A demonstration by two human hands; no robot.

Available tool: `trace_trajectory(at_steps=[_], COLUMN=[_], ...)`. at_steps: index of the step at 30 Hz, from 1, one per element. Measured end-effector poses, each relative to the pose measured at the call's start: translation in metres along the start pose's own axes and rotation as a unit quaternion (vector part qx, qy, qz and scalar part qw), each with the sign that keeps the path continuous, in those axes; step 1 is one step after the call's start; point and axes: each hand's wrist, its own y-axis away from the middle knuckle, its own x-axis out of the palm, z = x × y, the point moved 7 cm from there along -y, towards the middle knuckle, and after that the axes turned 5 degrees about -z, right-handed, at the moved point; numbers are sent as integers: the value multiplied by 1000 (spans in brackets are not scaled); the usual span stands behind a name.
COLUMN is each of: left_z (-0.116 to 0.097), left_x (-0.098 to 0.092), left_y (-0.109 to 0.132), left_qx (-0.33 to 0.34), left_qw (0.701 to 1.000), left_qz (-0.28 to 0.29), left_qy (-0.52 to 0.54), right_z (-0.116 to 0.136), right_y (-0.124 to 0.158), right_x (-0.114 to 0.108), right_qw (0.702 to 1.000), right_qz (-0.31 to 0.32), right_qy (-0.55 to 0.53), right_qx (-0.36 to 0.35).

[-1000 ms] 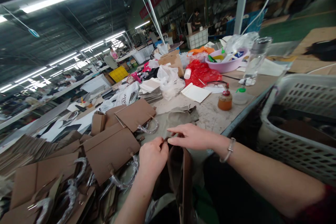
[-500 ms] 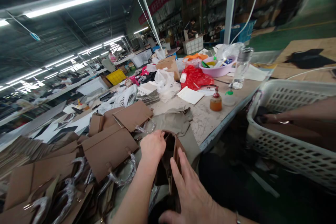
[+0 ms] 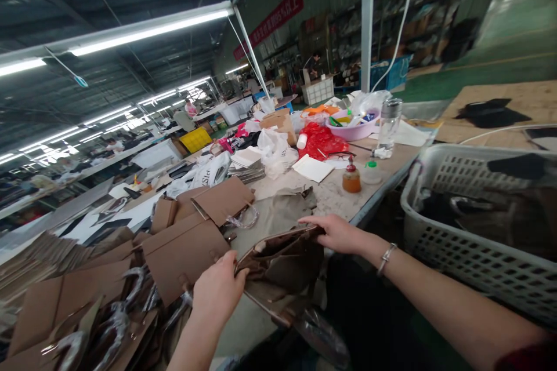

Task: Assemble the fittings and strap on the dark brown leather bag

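Brown bag (image 3: pixel 285 271), mouth open; L hand (image 3: pixel 219 290) & R hand (image 3: pixel 342 234) gripping rim (hands part-closed)

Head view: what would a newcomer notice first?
Probably the open bag, its rim held between the left hand and right hand. Next, the bright red plastic beyond it on the table. Then the brown bags heaped at left.

The left hand (image 3: pixel 219 288) curls in a pinch, thumb (image 3: pixel 241 279) toward the right hand (image 3: pixel 338 233), which extends from the lower right, fingers (image 3: pixel 311 220) pointing left.
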Motion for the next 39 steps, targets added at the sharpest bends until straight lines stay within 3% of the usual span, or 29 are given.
trace_trajectory(at_steps=[4,8,12,16,22,26,30,34,39], left_z=[-35,-64,-66,-53,-49,-57,-59,-61,-60], left_x=[-15,-18,-4,4,-16,-21,-18,-9,-6], left_y=[6,-4,-18,-21,-11,-4,-3,-12,-16], left_qx=[171,248,266,296,345,381,385,342,316], left_qw=[975,956,948,923,887,882,890,919,932], left_qz=[-136,-138,-104,-114,-210,-209,-181,-143,-141], left_qy=[35,78,139,217,223,180,165,131,104], right_z=[2,12,19,23,41,52,56,56,53], right_y=[-15,-16,-17,-20,-17,-14,-20,-27,-31], right_x=[13,20,18,17,21,25,26,29,28], right_qw=[999,994,985,975,954,940,947,952,955], right_qz=[4,4,1,-34,-79,-78,-41,4,6], right_qy=[-6,-33,-55,-74,-41,46,93,125,102], right_qx=[-49,-104,-161,-205,-287,-330,-306,-279,-278])
